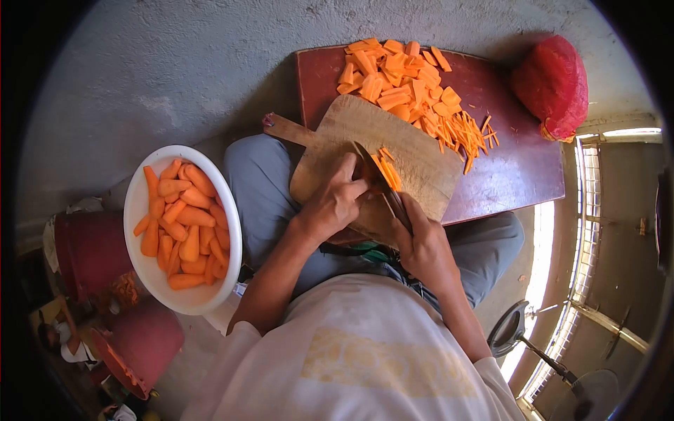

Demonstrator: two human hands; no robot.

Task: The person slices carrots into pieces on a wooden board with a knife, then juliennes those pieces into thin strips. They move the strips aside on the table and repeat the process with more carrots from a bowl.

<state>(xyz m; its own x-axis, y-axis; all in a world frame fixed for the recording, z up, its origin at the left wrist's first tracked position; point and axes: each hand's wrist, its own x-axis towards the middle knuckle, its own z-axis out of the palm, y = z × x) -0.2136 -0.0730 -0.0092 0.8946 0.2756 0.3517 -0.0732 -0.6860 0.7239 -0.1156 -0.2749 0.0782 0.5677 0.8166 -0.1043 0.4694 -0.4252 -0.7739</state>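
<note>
A wooden cutting board (pixel 330 144) with a handle lies tilted across my lap and the table's edge. My right hand (pixel 421 242) is closed round the handle of a knife (pixel 382 179), its blade angled across the board. Cut carrot sticks (pixel 385 172) lie against the blade's right side. Just left of the blade, my left hand (pixel 335 193) rests on the board with curled fingers; whatever is under them is hidden. Beyond the board, a pile of flat carrot slices (pixel 400 77) and a smaller heap of thin carrot sticks (pixel 465 133) lie on the red table (pixel 519 172).
To my left stands a white basin (pixel 132 224) of whole peeled carrots (pixel 186 224). A red bag (pixel 554 84) sits at the table's far right corner. Red tubs (pixel 144 344) stand at lower left, with a person (pixel 74 344) beyond. A fan (pixel 509 328) is at lower right.
</note>
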